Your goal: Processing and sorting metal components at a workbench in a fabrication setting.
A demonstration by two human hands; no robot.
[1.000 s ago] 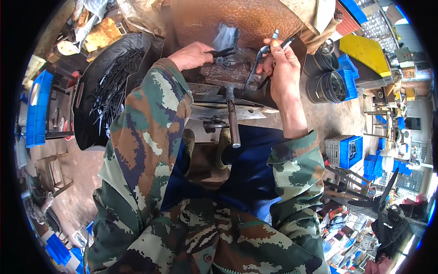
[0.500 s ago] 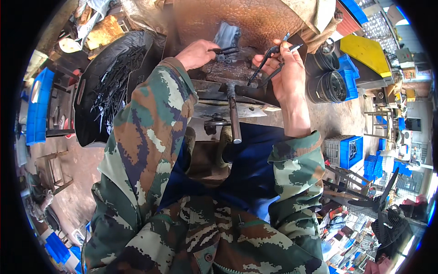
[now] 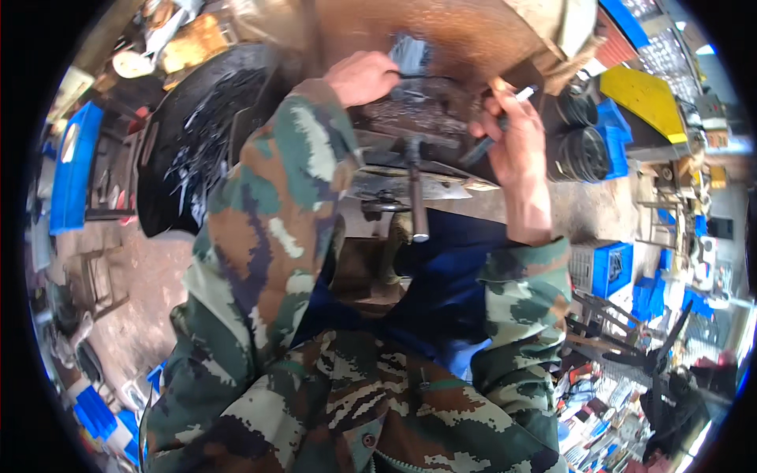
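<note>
My left hand (image 3: 363, 77) is closed around one end of a thin dark metal piece (image 3: 426, 76), which points right above the workbench. My right hand (image 3: 516, 138) is closed on a dark tool with a pale end (image 3: 526, 93). The tool's flat dark part (image 3: 477, 150) sticks out below the fingers toward the bench. Blur hides what kind of tool it is. Between my hands lies a rough, dark metal work surface (image 3: 406, 118). A round metal bar (image 3: 418, 197) juts from its front edge toward me.
Left of the bench stands a large black tub (image 3: 158, 173) holding several long dark metal pieces (image 3: 205, 134). Dark buckets (image 3: 585, 151) and a blue crate (image 3: 615, 146) are at the right. A brown curved sheet (image 3: 441, 31) rises behind the bench. A fan (image 3: 654, 355) stands lower right.
The view has shifted slightly. The slender dark piece seen earlier at my right fingertips no longer shows there. The left hand's piece now reaches farther right.
</note>
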